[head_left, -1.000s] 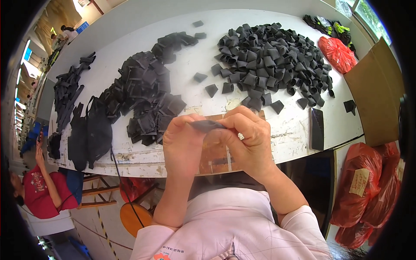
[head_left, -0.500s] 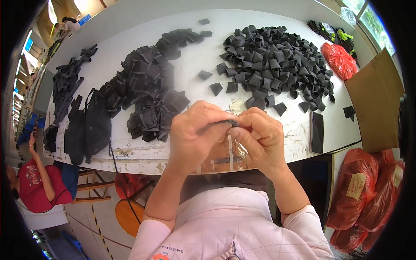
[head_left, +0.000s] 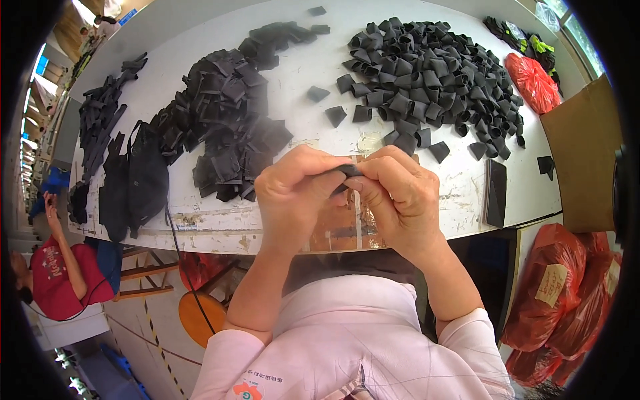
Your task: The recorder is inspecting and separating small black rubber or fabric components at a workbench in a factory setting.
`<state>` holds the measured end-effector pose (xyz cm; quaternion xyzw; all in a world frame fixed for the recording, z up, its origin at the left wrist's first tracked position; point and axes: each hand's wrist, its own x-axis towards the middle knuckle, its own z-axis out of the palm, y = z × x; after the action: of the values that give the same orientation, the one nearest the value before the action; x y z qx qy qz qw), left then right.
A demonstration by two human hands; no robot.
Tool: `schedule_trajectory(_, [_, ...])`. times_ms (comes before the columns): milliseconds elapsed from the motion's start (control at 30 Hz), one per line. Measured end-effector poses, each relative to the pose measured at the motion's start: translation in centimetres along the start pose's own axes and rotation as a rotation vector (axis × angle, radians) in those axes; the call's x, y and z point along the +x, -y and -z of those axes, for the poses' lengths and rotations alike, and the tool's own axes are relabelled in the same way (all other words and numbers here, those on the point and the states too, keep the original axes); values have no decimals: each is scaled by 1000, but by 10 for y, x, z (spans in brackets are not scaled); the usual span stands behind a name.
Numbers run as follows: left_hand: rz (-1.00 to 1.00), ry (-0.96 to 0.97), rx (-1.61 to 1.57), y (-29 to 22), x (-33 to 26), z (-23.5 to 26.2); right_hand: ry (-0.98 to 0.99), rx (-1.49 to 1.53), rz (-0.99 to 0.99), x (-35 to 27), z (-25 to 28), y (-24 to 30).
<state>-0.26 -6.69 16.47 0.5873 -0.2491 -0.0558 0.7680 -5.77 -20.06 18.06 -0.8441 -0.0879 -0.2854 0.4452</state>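
Note:
A small dark fabric piece (head_left: 349,171) is held between both hands over the front edge of the white table (head_left: 303,127). My left hand (head_left: 291,193) pinches its left end between thumb and fingers. The other end is in the closed fingertips of my right hand (head_left: 402,193). Much of the piece is hidden by the fingers. Beyond my left hand lies a heap of flat black fabric pieces (head_left: 227,93). Past my right hand is a large pile of black fabric loops (head_left: 427,80), bent round into short tubes, with a few strays at its near side.
Long black strips (head_left: 100,123) and a black bag-like cloth (head_left: 147,180) lie at the left. To the right are a dark phone-like slab (head_left: 495,193), a red plastic bag (head_left: 533,83) and a cardboard box (head_left: 583,160). A person in red (head_left: 63,280) sits at far left.
Both hands stay closed on the fabric piece, which has turned a little between the fingertips. The whole view has shifted slightly, so the table appears higher.

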Motion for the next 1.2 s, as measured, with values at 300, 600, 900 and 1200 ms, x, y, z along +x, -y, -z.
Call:
schedule_trajectory(300, [119, -73, 889, 63, -29, 17, -212, 753, -530, 32, 31, -7])
schedule_trajectory(600, [-70, 279, 810, 75, -42, 45, 336, 612, -1017, -73, -20, -31])
schedule_trajectory(900, [355, -222, -17, 33, -80, 19, -136, 1316, -1203, -68, -44, -18])
schedule_trajectory(1200, [551, -209, -169, 32, -80, 8, -91, 1209, -1167, -72, -41, -13])
